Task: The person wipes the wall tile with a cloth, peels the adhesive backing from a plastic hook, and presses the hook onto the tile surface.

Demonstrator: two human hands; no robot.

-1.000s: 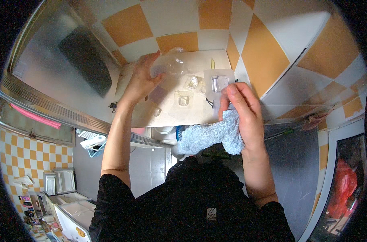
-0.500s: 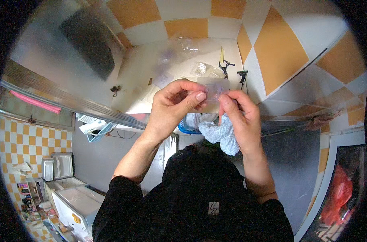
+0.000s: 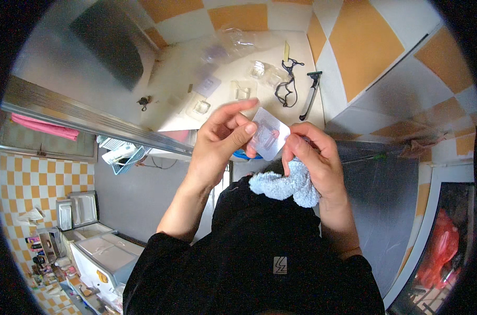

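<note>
Above a pale shirt emblem (image 3: pixel 280 265), left hand (image 3: pixel 221 136) holds clear plastic (image 3: pixel 270 137), right hand (image 3: pixel 315 156) pinching it and blue cloth (image 3: pixel 286 185).

Smooth, glossy plastic piece (image 3: pixel 270 140), rough matt cloth (image 3: pixel 286 186) (fluffy, towel-like pile) and faintly shiny wall tiles (image 3: pixel 365 50).

the left grip (image 3: pixel 217 140) and right grip (image 3: pixel 317 160) (both pinched) nearly meet, forearms (image 3: pixel 185 210) slanting inward.
</note>
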